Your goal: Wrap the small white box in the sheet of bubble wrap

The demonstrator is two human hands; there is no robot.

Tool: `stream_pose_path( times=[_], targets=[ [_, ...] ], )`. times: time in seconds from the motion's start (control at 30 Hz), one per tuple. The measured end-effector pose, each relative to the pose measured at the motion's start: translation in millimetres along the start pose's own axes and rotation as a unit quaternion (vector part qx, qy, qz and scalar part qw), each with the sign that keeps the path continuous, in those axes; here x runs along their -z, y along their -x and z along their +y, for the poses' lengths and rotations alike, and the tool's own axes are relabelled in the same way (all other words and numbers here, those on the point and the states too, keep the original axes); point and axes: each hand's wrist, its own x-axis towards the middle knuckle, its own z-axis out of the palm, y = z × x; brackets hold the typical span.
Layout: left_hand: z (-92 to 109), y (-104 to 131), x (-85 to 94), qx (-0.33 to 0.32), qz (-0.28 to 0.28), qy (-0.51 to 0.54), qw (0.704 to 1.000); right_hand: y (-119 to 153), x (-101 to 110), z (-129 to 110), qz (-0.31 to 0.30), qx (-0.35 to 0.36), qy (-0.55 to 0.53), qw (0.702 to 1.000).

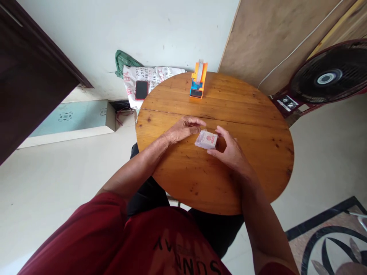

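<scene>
A small white box with a red print (210, 139), loosely wrapped in clear plastic, lies on the round wooden table (197, 175). Its crinkled plastic end points left. My left hand (186, 129) is at the upper left of the box, fingers curved and thumb apart from them; whether the thumb tip touches the plastic I cannot tell. On the right side, my right hand (231, 149) forms a wide C around the box's end, thumb below and fingers above, with a gap in between. What the box contains is hidden.
An orange and blue tape dispenser (198, 80) stands at the table's far edge. Beyond the left edge, a phone (141, 90) rests on a white printed sack (130, 80), beside a green bag (126, 63). A large fan (329, 78) stands at the right.
</scene>
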Motion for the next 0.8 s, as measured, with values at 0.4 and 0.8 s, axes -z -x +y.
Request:
stream_pose_path(
  times=[0.4,0.8],
  targets=[
    [-7,-1,-5.2,0.013,-0.073,0.002,0.997,-2,-11,4,0.03,0.02,0.027,0.999],
    [-4,-1,-8.2,0.011,-0.076,-0.053,0.996,-2,-3,-3,-0.038,-0.013,0.024,0.999]
  ],
)
